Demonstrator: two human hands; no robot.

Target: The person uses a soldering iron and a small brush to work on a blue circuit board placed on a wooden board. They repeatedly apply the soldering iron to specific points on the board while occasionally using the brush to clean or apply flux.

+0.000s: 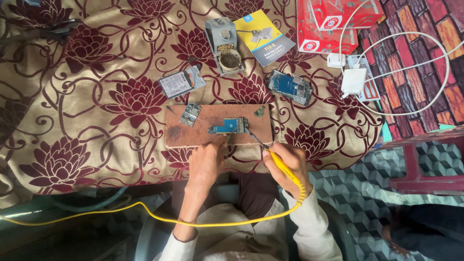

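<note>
1. Head view, my right hand (285,162): grip closed pen-style around the yellow soldering iron (282,166). Its dark tip runs up-left to the right end of the small blue circuit board (228,126).
2. Left hand (208,157): fingers bunched at the board's lower edge, seemingly pinching something thin there, tweezers or solder wire. Too small to tell which, so I can't call this grip's state for sure.
3. The board lies on the brown wooden work block (217,125), right of centre. The block sits on a floral bedspread (96,96). A second small board (190,114) lies at the block's left end, well apart from the tip.
4. Step, my judgement: soldering or reworking a joint at the board's right end. Tip looks to be at or just beside the work point.
5. Next move calls for, as I judge it: steady tip, left hand keeping the board or part pinned, light contact only.
6. Around: iron stand with brass-wool cleaner (224,46) above the block, a booklet (263,36) beside it, an opened phone body (290,87) to the right, another flat phone part (181,82) to the left, white charger and cable (355,79) far right.
7. Hard to see: the joint itself, hidden by the tip and my fingers. The yellow cord (145,210) runs off the left edge; its far end is cut off.
</note>
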